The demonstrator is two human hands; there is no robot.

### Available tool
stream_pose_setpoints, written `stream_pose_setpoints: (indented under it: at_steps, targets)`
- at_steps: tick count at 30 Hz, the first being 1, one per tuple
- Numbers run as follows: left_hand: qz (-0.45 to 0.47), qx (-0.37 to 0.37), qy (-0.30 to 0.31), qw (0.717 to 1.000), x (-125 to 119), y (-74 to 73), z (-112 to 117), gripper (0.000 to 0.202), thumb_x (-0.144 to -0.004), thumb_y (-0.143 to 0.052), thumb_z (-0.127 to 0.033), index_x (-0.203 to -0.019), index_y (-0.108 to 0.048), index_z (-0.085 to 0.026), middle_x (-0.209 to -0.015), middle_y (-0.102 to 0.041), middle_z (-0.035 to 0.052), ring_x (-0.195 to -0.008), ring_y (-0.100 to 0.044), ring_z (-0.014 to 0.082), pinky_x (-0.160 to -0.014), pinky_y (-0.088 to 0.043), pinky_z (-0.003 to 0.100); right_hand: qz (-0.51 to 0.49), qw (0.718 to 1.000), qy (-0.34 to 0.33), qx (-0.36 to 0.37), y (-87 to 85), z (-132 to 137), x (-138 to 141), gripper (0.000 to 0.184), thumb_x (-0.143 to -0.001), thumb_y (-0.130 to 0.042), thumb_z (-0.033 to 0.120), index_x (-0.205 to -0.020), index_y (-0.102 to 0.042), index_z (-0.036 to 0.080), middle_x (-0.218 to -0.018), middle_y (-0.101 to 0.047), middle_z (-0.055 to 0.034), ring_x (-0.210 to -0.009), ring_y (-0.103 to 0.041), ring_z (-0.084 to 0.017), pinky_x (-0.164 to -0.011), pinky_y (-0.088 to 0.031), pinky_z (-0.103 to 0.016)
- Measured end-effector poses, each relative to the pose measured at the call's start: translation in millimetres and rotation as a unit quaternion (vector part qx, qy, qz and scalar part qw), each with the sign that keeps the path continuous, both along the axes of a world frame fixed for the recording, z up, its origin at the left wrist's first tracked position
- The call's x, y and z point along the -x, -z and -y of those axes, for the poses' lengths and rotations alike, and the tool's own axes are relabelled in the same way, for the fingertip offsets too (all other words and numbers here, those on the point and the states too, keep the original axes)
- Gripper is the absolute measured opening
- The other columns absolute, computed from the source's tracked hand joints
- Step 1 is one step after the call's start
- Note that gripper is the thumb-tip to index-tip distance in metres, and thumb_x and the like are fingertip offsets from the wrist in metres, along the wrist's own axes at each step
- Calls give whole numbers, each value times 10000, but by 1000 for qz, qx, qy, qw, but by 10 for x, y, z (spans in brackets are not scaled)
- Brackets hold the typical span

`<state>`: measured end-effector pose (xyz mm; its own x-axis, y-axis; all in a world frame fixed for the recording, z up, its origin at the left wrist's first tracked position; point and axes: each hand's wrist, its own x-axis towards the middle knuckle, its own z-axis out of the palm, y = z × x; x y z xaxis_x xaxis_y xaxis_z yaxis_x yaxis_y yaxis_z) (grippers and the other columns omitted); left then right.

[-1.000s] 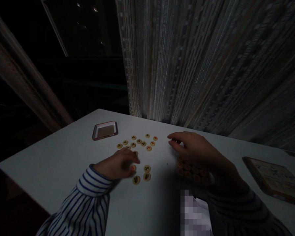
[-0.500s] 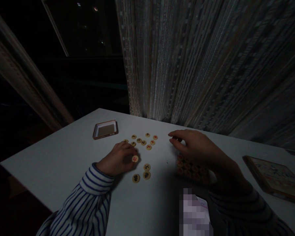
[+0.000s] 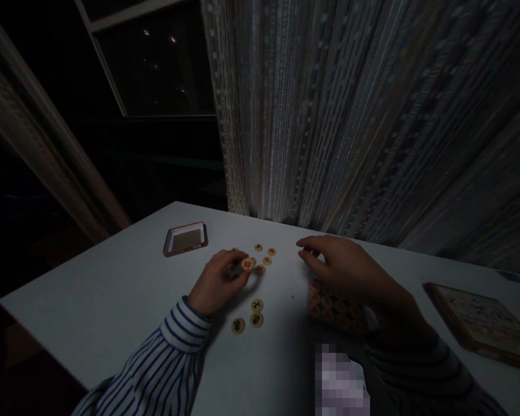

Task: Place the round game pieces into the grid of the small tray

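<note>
The left hand [image 3: 219,282] pinches a round game piece [image 3: 247,264] at its fingertips; the right hand's [image 3: 342,266] curled grip is too dim to read.

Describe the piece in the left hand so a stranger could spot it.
On the white table, find the left hand in the blue-striped sleeve. Its fingertips pinch a round xiangqi piece with a red character, held up while its neighbours lie flat.

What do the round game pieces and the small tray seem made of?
The round game pieces look like pale wood or plastic, smooth, marked in red and black. The small tray may be metal or plastic: its reddish rim shines. The dim light hides more.
</note>
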<state>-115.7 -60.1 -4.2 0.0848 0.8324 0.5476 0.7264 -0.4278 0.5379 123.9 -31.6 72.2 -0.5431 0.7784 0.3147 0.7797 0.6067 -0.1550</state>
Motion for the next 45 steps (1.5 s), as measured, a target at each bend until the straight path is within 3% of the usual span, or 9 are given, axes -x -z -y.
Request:
stream_pose_setpoints:
  at_steps: [5,9,11,15,21,26,31,37,45]
  targets:
    - [80,20,24,996,-151,-363,-176,266,-735,-601,-305,-955,-624,-157,-846,-662,51,-798,-607,172,-717,-494,290,-10,1000,6,-15,-25,5,-37,312,-863,-420,266,-1068,-640,181,-1018,-685,-73,-917,-624,-213,-783,-455,-327]
    - [84,59,135,986,-258,-631,-364,308,-730,-619,-322,-984,-634,-148,-843,-677,45,-790,-613,159,-762,-490,288,-20,999,15,-25,-30,-12,-98,307,-861,-424,262,-1064,-640,182,-1006,-688,-71,-897,-628,-203,-773,-453,-314]
    - [84,62,154,983,-307,-692,-446,316,-725,-628,-331,-985,-641,-150,-865,-680,46,-797,-609,158,-764,-488,287,-24,999,19,-23,-36,-22,-138,308,-860,-425,267,-1068,-637,187,-1005,-688,-65,-878,-631,-198,-760,-452,-310]
    - [74,65,175,980,-393,-705,-533,325,-740,-614,-359,-987,-645,-150,-884,-678,44,-808,-607,160,-749,-487,273,-40,999,33,-13,-52,-38,-212,307,-861,-430,284,-1074,-631,191,-1004,-687,-59,-875,-624,-192,-754,-445,-301]
    - [-15,70,186,980,-462,-702,-515,267,-755,-594,-335,-970,-659,-190,-842,-676,15,-775,-610,157,-694,-484,242,-65,997,30,-4,-88,-58,-268,285,-849,-460,301,-1048,-641,206,-937,-700,-25,-768,-629,-160,-663,-439,-254]
    - [-27,69,208,975,-549,-641,-541,278,-776,-577,-329,-1013,-650,-204,-884,-679,13,-795,-616,153,-719,-484,240,-51,999,19,-7,-52,-124,-307,267,-833,-484,279,-1027,-649,200,-930,-701,-25,-756,-629,-162,-654,-439,-255]
    - [-16,83,218,972,-618,-553,-567,294,-778,-573,-304,-1046,-643,-207,-926,-671,29,-811,-618,164,-673,-497,239,-42,999,4,6,18,-178,-317,256,-824,-492,244,-1015,-652,186,-924,-702,-36,-765,-631,-166,-677,-448,-264]
    - [21,102,225,969,-647,-571,-537,292,-794,-556,-318,-1052,-645,-213,-918,-679,26,-792,-616,162,-623,-495,229,-54,998,-18,6,61,-159,-254,269,-825,-496,229,-1055,-627,177,-973,-690,-47,-836,-623,-171,-746,-450,-284]
    - [98,103,248,958,-674,-591,-530,318,-754,-624,-279,-1053,-628,-170,-942,-677,41,-842,-604,157,-764,-480,279,-115,992,-35,-26,52,-136,-213,193,-829,-521,234,-971,-644,187,-898,-691,-26,-811,-616,-155,-690,-440,-259]
